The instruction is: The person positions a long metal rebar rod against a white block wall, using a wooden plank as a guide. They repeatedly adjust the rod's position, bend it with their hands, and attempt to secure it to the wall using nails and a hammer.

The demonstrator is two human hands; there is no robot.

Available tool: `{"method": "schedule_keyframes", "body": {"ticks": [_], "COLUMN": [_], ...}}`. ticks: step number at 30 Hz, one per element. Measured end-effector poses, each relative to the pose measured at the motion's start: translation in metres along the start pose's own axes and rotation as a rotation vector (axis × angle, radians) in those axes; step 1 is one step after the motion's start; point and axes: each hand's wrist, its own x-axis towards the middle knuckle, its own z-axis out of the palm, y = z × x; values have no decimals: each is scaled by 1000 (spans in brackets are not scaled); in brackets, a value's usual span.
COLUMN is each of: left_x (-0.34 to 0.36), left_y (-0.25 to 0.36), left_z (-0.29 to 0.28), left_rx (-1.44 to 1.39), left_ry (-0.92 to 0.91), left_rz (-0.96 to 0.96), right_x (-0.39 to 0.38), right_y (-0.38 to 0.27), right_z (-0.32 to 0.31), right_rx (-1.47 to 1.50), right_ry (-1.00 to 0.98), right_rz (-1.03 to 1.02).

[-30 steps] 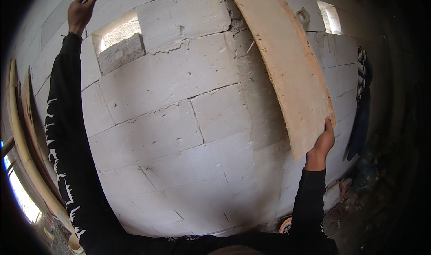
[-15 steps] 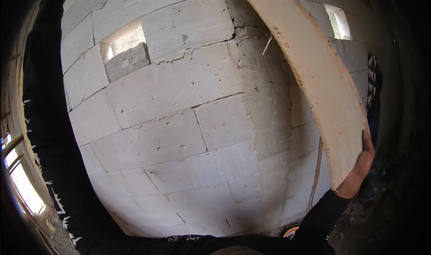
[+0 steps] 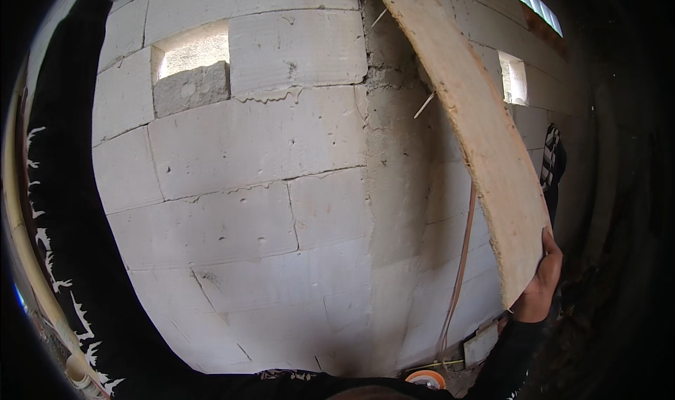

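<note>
A long, pale wooden board (image 3: 485,154) slants from the top middle of the view down to the right, in front of a wall corner. My right hand (image 3: 540,284) grips its lower end, with the thumb along the outer edge and the other fingers hidden behind it. The board's upper end is cut off by the top of the view. My left arm (image 3: 67,140), in a black sleeve with white marks, reaches up along the left side. The left hand lies beyond the view.
White block wall (image 3: 260,147) fills the middle, with a small opening partly filled by a grey block (image 3: 191,89). Thin rods (image 3: 425,105) stick out near the board. A brown cable (image 3: 460,266) hangs down beside it. Low down stands an orange-rimmed bucket (image 3: 426,379). Dark cloth (image 3: 553,157) hangs at right.
The view has turned toward the right and up. My right hand and the board's lower end sit slightly farther left and lower in view, and more of the orange-rimmed bucket shows. The grip stays.
</note>
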Motion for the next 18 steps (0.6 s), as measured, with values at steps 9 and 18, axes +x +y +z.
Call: {"method": "schedule_keyframes", "body": {"ticks": [9, 18], "left_x": [-52, -49], "left_y": [-95, -196], "left_z": [27, 114], "left_rx": [-275, 322], "left_ry": [301, -2], "left_rz": [17, 159], "right_x": [5, 17], "right_y": [44, 65], "right_z": [6, -1], "right_rx": [-43, 69], "right_ry": [27, 19], "right_rz": [-94, -58]}}
